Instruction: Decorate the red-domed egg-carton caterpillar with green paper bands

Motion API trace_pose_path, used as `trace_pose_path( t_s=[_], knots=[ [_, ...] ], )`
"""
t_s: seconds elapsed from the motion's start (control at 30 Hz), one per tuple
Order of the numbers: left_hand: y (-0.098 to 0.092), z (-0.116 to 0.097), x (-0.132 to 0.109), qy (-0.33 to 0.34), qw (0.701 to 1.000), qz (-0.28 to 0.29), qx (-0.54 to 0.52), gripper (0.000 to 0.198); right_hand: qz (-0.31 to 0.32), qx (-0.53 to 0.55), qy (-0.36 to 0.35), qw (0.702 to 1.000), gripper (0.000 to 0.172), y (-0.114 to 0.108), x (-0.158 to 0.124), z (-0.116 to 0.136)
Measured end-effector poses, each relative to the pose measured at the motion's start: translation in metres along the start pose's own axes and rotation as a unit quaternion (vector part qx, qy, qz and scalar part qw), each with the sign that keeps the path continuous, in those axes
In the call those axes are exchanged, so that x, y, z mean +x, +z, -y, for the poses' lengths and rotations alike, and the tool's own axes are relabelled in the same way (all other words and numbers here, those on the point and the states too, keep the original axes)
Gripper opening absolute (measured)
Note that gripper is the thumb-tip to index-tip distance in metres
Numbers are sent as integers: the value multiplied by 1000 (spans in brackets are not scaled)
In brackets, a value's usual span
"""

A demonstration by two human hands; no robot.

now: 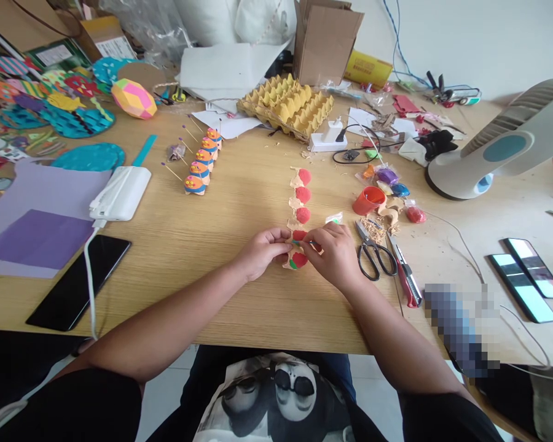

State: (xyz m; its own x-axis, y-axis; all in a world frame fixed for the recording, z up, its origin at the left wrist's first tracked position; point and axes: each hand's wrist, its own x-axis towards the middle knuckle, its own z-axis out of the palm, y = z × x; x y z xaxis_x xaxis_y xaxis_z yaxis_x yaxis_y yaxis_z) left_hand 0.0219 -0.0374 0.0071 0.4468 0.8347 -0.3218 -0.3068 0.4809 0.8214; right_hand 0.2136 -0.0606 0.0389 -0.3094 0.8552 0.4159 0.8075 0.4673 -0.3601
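Note:
A strip of egg carton [295,200] lies on the table in front of me, its cups covered with red clay [303,195]. Green clay [294,264] sits on the near-end cup. My left hand [264,250] grips the strip's left edge near that end, thumb and fingers closed on it. From the other side, my right hand [334,253] has its fingers pinched together over the second-nearest cup, beside a bit of green. Whatever lies between those fingertips is hidden. To the upper left stands a finished-looking caterpillar [203,161] of orange and blue cups with pins.
Scissors [373,252], a utility knife [405,273], wood shavings and a red cup [369,200] lie right of my hands. Bagged clay [388,176], a white fan [483,147] and egg trays [288,107] stand farther back. A phone [79,282] and power bank [120,193] are left.

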Motion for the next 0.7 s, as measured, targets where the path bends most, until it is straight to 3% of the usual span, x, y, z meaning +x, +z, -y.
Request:
trace_pose_path(
  t_s=[0.7],
  knots=[
    [2,1,-1,-4,1000,-7,24,29,6,36,38,999,11,-1,2,4]
  ],
)
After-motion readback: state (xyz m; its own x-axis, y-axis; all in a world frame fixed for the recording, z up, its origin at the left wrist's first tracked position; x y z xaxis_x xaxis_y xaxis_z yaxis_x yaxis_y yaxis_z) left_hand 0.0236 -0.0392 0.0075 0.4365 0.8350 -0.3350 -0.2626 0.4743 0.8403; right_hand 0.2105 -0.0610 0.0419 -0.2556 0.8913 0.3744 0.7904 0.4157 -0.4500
